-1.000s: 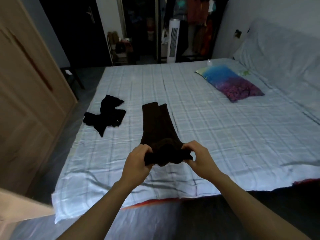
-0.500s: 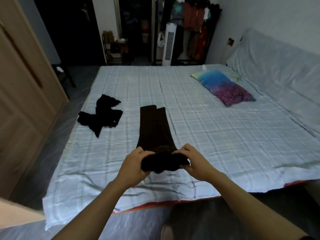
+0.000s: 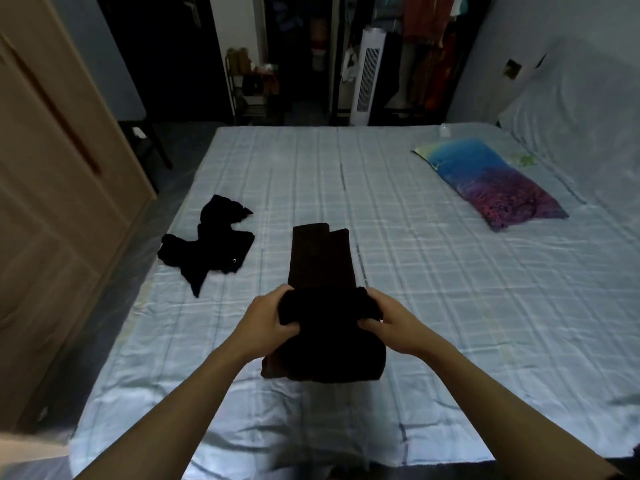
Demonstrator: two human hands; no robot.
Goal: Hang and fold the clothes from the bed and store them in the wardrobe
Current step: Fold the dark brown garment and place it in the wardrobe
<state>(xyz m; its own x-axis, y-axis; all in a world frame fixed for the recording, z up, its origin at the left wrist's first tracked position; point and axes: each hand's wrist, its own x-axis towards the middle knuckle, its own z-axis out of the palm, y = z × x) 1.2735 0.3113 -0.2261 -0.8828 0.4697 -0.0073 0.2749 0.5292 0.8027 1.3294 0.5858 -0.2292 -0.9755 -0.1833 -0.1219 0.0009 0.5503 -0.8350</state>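
Note:
A dark brown garment (image 3: 322,261) lies lengthwise on the bed (image 3: 433,289), its near end doubled over into a thick fold. My left hand (image 3: 268,320) grips the left side of that fold, fingers curled into the cloth. My right hand (image 3: 389,322) grips the right side the same way. A crumpled black garment (image 3: 211,244) lies apart on the bed's left part, with a small metal button showing. The wooden wardrobe (image 3: 52,202) stands along the left, its doors closed.
A blue and purple pillow (image 3: 491,181) lies at the right. Beyond the bed's far edge stand a white tower fan (image 3: 367,74), a small rack (image 3: 256,84) and hanging clothes (image 3: 429,46). A narrow floor strip runs between wardrobe and bed.
Both hands have carried the garment's near end forward, and the doubled part under them is now longer and thicker. The camera has moved closer to the bed.

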